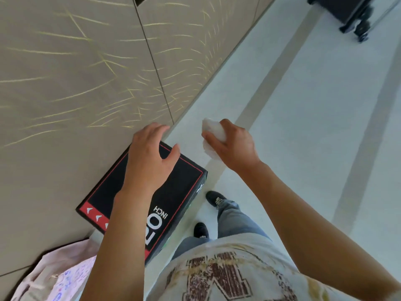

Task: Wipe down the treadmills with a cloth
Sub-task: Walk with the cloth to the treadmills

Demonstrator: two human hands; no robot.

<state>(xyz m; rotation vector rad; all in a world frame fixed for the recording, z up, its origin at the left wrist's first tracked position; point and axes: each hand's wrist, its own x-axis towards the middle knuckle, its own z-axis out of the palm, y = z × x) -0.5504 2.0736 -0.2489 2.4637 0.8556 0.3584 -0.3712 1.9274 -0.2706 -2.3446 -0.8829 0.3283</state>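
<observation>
My right hand [233, 144] is closed around a crumpled white cloth [212, 129], held in the air above the pale floor. My left hand [152, 157] hovers with its fingers spread and nothing in it, over a black box with red trim [182, 187] that stands against the wall. A dark piece of equipment [351, 14] shows at the top right corner, far from both hands; I cannot tell whether it is a treadmill.
A beige panelled wall [76, 72] fills the left side. A pink bag [58, 274] lies at the bottom left beside the box. The light floor [314, 105] with grey stripes stretches ahead to the right. My feet in black shoes [213, 197] stand by the box.
</observation>
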